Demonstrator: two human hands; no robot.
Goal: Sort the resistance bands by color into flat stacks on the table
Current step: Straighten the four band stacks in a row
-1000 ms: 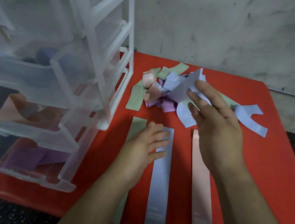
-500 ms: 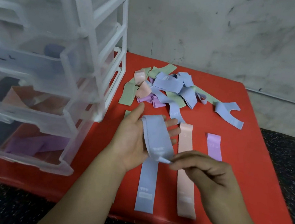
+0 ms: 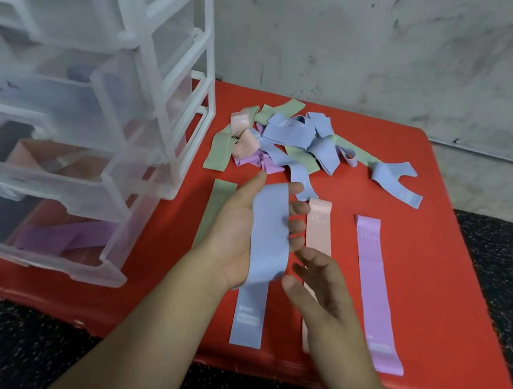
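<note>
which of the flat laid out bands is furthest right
The purple band, lying at the row's right end; the pink band, blue band and green band lie left of it.

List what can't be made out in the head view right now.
Head view only:
- Green strip: lower part behind the left hand.
- Flat blue strip: top end under the blue band lying across that hand; label print too blurred to read.
- Pink strip: lower half mostly behind the right hand.
- Drawer unit: contents smeared by cloudy plastic; left side cut off by frame edge.
</note>
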